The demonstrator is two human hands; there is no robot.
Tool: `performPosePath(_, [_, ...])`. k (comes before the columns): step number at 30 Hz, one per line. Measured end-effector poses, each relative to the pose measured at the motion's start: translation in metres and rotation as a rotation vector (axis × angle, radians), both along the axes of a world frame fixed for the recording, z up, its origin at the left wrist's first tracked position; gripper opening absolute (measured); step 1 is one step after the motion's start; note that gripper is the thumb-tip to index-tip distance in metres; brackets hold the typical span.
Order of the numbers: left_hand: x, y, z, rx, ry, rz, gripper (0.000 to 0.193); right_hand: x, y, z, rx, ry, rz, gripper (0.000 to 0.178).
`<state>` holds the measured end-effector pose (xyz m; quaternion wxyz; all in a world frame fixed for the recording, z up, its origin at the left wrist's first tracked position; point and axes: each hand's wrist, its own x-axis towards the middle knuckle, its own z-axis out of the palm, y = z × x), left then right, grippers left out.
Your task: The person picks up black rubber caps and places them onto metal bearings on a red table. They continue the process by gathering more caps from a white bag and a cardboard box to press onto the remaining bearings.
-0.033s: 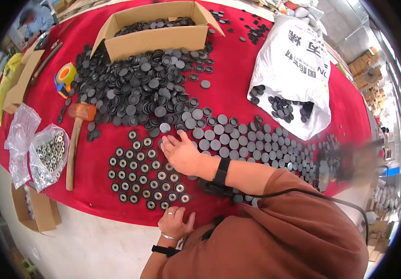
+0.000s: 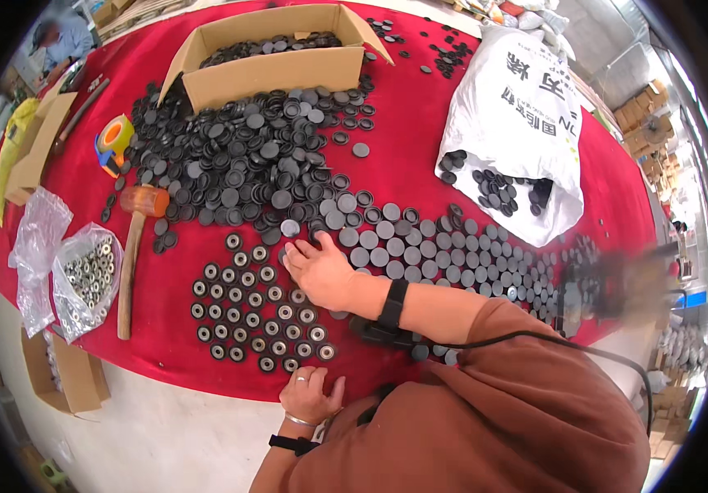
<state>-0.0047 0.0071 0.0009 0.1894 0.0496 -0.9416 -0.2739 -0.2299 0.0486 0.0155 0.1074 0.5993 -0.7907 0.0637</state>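
My right hand (image 2: 321, 271) reaches palm down over the red tablecloth, fingers spread, with the fingertips touching dark round caps at the near edge of a big heap of black caps (image 2: 235, 152). Whether a cap is under those fingertips is partly hidden. Just left of it lie rows of black caps with metal rings set in them (image 2: 272, 328). My left hand (image 2: 309, 396) rests at the table's near edge below those rows, fingers loosely bent, thumb apart, nothing visible in it. Flat grey caps (image 2: 411, 254) spread in rows to the right of my right hand.
An open cardboard box (image 2: 276, 80) of caps stands behind the heap. A white sack (image 2: 510, 107) spills caps at the right. On the left are a mallet (image 2: 131, 263), a tape dispenser (image 2: 113, 141) and a clear bag of metal rings (image 2: 87, 279). Another person (image 2: 62, 41) sits far left.
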Motion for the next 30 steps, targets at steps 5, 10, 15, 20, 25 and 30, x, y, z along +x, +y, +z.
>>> performPosePath(5, [0.001, 0.002, 0.004, -0.021, -0.02, 0.033, 0.032, -0.046, 0.017, 0.058, -0.107, -0.536, -0.426, 0.046])
performPosePath(10, [-0.003, 0.001, 0.005, -0.006, -0.035, 0.029, 0.033, -0.101, 0.013, 0.05, -0.066, -0.479, -0.645, 0.08])
performPosePath(15, [0.0, 0.001, 0.006, -0.011, -0.052, 0.03, 0.034, -0.131, -0.066, 0.03, 0.15, -0.648, -0.801, 0.079])
performPosePath(20, [-0.004, 0.002, 0.007, 0.009, -0.031, -0.005, 0.033, -0.213, -0.107, 0.024, -0.331, -1.374, -0.42, 0.051])
performPosePath(25, [0.0, -0.001, 0.007, 0.014, -0.031, 0.01, 0.033, -0.183, -0.106, 0.135, -0.552, -1.352, -0.565, 0.056])
performPosePath(30, [0.002, -0.002, 0.007, 0.013, -0.014, 0.01, 0.032, -0.143, -0.026, 0.175, -0.959, -1.385, -0.312, 0.025])
